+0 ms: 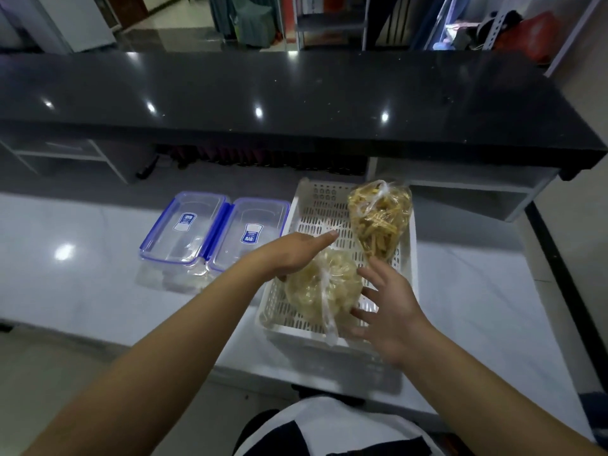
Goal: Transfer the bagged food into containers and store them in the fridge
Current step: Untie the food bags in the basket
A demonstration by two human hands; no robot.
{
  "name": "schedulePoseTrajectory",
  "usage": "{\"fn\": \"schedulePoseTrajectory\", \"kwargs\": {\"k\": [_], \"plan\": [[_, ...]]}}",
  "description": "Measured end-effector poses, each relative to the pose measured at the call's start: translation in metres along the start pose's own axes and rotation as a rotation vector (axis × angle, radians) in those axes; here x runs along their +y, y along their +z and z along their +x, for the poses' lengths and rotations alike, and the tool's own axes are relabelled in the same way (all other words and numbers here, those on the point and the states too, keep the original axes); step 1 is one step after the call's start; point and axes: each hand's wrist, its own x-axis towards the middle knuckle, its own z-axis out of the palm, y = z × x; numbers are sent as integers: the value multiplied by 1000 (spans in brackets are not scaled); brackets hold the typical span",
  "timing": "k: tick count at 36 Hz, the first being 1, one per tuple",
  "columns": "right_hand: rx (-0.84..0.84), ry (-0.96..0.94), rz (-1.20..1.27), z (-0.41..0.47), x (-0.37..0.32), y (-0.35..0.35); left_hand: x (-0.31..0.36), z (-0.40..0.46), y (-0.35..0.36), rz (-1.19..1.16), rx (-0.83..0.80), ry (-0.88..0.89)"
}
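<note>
A white perforated basket stands on the white counter and holds two knotted clear bags. The near bag is full of pale yellow food; the far bag holds darker golden sticks. My left hand hovers over the near bag's left side with fingers straight and pointing right. My right hand is spread at the near bag's right side, fingertips at or close to the plastic. Neither hand grips anything. Two clear containers with blue-clip lids, left one and right one, lie closed side by side left of the basket.
A raised black glossy ledge runs across behind the white counter. Open shelving sits under it at the far right. The counter's near edge passes just below the basket. My white and dark shirt shows at the bottom.
</note>
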Motion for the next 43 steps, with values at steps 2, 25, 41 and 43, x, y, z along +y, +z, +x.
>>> {"fn": "schedulePoseTrajectory", "kwargs": {"k": [2, 25, 41, 43], "plan": [[-1, -19, -35, 2, -5, -2, -1, -6, 5, 10, 23, 5], [-157, -528, -1180, -1, -55, -63, -36, -58, 43, -88, 284, 193], [-287, -678, -1644, 33, -62, -33, -18, -50, 70, 187, 468, 312], [-309, -648, -1625, 35, -66, -36, -18, -48, 68, 170, 481, 308]]}}
